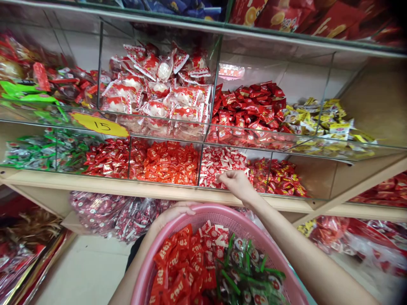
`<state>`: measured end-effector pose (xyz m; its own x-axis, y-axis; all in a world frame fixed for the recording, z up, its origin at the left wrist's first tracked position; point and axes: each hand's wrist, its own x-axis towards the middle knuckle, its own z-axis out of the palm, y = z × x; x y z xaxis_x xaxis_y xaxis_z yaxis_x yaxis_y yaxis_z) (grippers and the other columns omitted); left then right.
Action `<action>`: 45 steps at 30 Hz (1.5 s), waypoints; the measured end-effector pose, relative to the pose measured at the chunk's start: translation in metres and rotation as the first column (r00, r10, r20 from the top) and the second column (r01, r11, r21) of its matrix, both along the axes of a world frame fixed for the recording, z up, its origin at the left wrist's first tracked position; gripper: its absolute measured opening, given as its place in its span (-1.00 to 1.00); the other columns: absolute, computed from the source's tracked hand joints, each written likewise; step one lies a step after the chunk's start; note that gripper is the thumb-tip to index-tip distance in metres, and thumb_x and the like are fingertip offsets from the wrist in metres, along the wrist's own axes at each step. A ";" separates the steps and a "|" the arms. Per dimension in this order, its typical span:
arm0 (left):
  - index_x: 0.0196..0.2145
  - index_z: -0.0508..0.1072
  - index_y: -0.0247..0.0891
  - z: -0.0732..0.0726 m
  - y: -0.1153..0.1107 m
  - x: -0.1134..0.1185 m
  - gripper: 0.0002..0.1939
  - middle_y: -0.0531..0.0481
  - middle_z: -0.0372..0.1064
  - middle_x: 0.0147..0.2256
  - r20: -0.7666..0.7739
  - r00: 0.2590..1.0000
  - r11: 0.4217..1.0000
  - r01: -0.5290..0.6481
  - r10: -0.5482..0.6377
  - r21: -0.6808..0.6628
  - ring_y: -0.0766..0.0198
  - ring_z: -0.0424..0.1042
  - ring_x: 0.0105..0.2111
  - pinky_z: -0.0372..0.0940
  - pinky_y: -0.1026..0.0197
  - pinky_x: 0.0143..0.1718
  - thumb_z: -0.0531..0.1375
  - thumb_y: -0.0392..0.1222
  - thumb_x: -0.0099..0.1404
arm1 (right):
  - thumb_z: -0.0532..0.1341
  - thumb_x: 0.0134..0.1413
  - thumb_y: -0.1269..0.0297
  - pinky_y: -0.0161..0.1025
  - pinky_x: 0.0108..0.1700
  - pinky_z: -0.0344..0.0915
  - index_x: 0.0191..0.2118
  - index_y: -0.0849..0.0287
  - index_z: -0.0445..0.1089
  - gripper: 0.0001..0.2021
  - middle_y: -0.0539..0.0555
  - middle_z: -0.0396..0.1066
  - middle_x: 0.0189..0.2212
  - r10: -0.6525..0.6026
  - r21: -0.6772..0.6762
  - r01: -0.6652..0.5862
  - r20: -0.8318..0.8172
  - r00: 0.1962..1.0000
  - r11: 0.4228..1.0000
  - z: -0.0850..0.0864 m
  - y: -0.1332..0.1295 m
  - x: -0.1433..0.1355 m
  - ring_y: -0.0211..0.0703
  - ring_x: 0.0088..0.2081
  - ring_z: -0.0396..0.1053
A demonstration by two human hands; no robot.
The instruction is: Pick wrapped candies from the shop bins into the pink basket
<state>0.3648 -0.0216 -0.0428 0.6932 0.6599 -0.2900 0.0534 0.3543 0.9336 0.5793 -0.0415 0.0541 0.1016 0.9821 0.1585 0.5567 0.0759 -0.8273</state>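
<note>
My left hand (pixel 171 214) grips the far-left rim of a pink plastic basket (pixel 144 254), fingers bent over the edge. Inside the basket lie orange-red candy packets (pixel 178 267), red-and-white wrapped candies (pixel 213 237) and dark candies with green wrapper ends (pixel 244 271). Beyond the basket, my right hand (pixel 235 182) reaches to the lower shelf, at the front of a compartment of red-and-white wrapped candies (pixel 224 161). Its fingers are curled together in a pinch. Whatever they hold, if anything, is hidden.
Clear dividers and a front panel (pixel 168 184) edge the lower compartments. Orange-red packets (pixel 170 163) lie left of my right hand, red-yellow candies (pixel 281 176) right. A yellow tag (pixel 99 124) reading 15 hangs above. Bagged goods (pixel 117 212) sit under the wooden ledge (pixel 171 192).
</note>
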 end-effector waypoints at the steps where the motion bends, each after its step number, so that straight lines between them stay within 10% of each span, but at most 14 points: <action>1: -0.13 0.49 -0.23 0.000 0.000 0.000 -0.56 0.02 0.47 -0.13 -0.009 1.000 1.000 -0.011 0.011 -0.020 0.09 0.40 -0.13 0.16 0.15 -0.01 0.19 -0.33 -0.04 | 0.10 -0.10 0.17 -0.35 -0.46 0.10 -0.71 0.16 0.11 -0.71 -0.12 0.03 -0.73 0.020 0.020 -0.019 -0.082 0.996 1.000 0.004 -0.007 0.001 -0.37 -0.61 0.00; 10: -0.12 0.49 -0.21 0.005 -0.004 -0.001 -0.57 0.02 0.44 -0.09 0.026 1.000 1.000 -0.010 0.011 -0.018 0.10 0.35 -0.05 0.08 0.16 0.07 0.17 -0.32 -0.01 | 0.08 -0.03 0.26 -0.36 -0.47 0.06 -0.58 0.20 0.23 -0.81 -0.09 0.12 -0.63 0.357 -0.192 -0.386 -0.169 0.919 0.902 -0.027 -0.072 0.011 -0.36 -0.55 0.03; 21: -0.07 0.45 -0.23 0.018 -0.009 0.003 -0.53 0.00 0.46 -0.11 0.068 0.997 0.996 0.046 -0.041 -0.074 0.07 0.35 -0.05 0.08 0.10 0.07 0.17 -0.28 -0.01 | 0.11 0.00 0.27 -0.37 -0.59 -0.13 -0.68 0.19 0.17 -0.71 -0.13 -0.03 -0.70 0.624 -0.362 -0.572 0.037 0.780 0.736 -0.060 -0.081 0.010 -0.39 -0.62 -0.09; 27: -0.12 0.48 -0.21 0.016 -0.009 0.001 -0.57 0.03 0.46 -0.13 -0.012 0.999 0.998 -0.035 0.034 -0.049 0.11 0.38 -0.11 0.14 0.15 0.01 0.18 -0.29 -0.02 | 0.09 0.10 0.13 -0.36 -0.50 0.05 -0.46 0.18 0.41 -0.73 -0.08 0.26 -0.60 0.542 -0.241 -0.502 0.140 0.829 0.830 -0.034 -0.074 0.011 -0.33 -0.55 0.13; 32: -0.12 0.49 -0.22 0.005 -0.003 0.001 -0.56 0.02 0.46 -0.12 -0.011 1.000 1.000 0.001 -0.001 -0.005 0.10 0.38 -0.12 0.14 0.16 0.01 0.19 -0.31 -0.03 | 0.11 0.10 0.13 -0.29 -0.35 0.18 -0.26 0.17 0.39 -0.76 0.01 0.35 -0.46 0.259 0.132 -0.309 0.301 0.918 0.942 0.000 -0.037 0.020 -0.23 -0.42 0.27; 38: -0.11 0.48 -0.22 0.005 -0.001 0.001 -0.55 0.01 0.47 -0.14 0.030 0.997 0.998 0.064 -0.064 0.026 0.11 0.39 -0.13 0.12 0.15 0.00 0.16 -0.32 -0.02 | 0.10 0.09 0.12 -0.10 -0.12 0.08 -0.13 0.13 0.37 -0.71 0.16 0.34 -0.14 -0.149 0.452 -0.231 0.661 0.736 0.862 0.008 0.023 0.038 0.02 -0.11 0.20; 45: -0.07 0.46 -0.21 -0.006 0.004 0.000 -0.52 0.01 0.50 -0.21 0.042 0.998 0.998 0.042 -0.040 -0.045 0.12 0.41 -0.19 0.15 0.14 -0.05 0.18 -0.32 -0.03 | 0.03 0.09 0.18 -0.03 -0.06 -0.01 0.08 0.12 0.21 -0.58 0.14 0.33 -0.05 -0.160 0.456 -0.229 0.667 0.727 0.860 -0.012 0.042 0.036 0.03 -0.02 0.15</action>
<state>0.3646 -0.0179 -0.0487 0.7312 0.6171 -0.2906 0.0311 0.3955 0.9180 0.6152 0.0000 0.0418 -0.2531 0.7520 0.6086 0.9228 0.3765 -0.0815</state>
